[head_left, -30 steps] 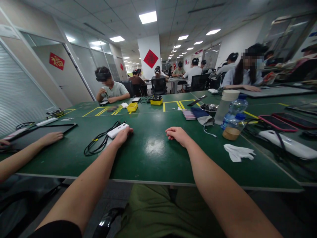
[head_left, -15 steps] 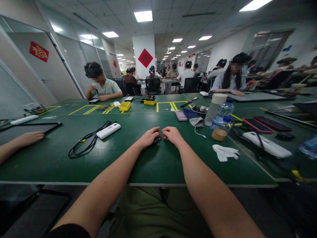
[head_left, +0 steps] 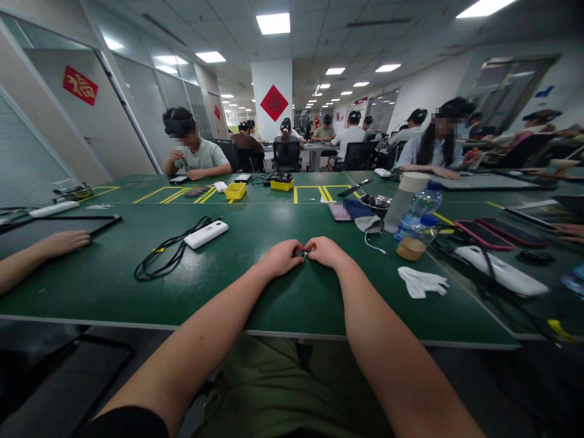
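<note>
Low over the green table, my left hand [head_left: 283, 258] and my right hand [head_left: 325, 252] meet at the fingertips in front of me. Both hands are closed in a pinch around a small dark and silver object [head_left: 305, 256]. Its kind is too small to tell, and the fingers cover most of it. A white power bank [head_left: 206, 235] with a coiled black cable [head_left: 157, 260] lies to the left of my hands. To the right is a crumpled white glove or cloth [head_left: 422, 282].
Bottles, including a clear one with a blue cap [head_left: 417, 210], stand right of a metal bowl [head_left: 378, 203]. Yellow trays [head_left: 235, 191] sit farther back. Phones [head_left: 483, 235] and another white power bank [head_left: 502, 271] lie at the right. A neighbour's hand [head_left: 68, 241] rests at the left.
My hands have drawn together, and my right fingertips now meet the left ones at the small object. The whole view has shifted slightly.
</note>
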A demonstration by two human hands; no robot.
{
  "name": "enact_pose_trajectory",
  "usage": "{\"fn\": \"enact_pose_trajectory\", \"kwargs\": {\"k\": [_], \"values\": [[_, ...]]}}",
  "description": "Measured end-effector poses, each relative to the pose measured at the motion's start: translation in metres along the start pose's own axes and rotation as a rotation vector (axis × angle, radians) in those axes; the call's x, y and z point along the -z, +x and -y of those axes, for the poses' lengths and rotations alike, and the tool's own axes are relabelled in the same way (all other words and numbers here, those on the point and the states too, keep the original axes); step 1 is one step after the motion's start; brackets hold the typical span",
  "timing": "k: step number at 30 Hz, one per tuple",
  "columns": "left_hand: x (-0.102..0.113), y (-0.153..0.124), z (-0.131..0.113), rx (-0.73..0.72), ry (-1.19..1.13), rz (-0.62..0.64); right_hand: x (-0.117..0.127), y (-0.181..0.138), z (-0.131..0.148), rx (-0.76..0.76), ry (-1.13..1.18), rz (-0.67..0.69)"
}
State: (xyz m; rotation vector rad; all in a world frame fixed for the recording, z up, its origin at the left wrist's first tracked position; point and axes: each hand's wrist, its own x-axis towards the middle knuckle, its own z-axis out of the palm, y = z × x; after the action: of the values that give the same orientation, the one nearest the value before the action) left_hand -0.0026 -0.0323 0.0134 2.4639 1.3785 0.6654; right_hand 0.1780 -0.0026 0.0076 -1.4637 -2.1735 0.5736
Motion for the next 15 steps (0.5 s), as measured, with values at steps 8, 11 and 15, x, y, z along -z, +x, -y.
{"fn": "enact_pose_trajectory", "kwargs": {"k": [8, 11, 15], "values": [[0.000, 0.004, 0.008, 0.027, 0.021, -0.019, -0.001, 0.003, 0.001, 0.013, 0.023, -0.154], [0.001, 0.007, 0.017, 0.039, -0.025, -0.108, -0.005, 0.004, 0.002, 0.003, -0.076, -0.159], [0.004, 0.007, 0.018, 0.082, -0.054, -0.145, -0.011, 0.003, 0.007, -0.006, -0.118, -0.161]]}}
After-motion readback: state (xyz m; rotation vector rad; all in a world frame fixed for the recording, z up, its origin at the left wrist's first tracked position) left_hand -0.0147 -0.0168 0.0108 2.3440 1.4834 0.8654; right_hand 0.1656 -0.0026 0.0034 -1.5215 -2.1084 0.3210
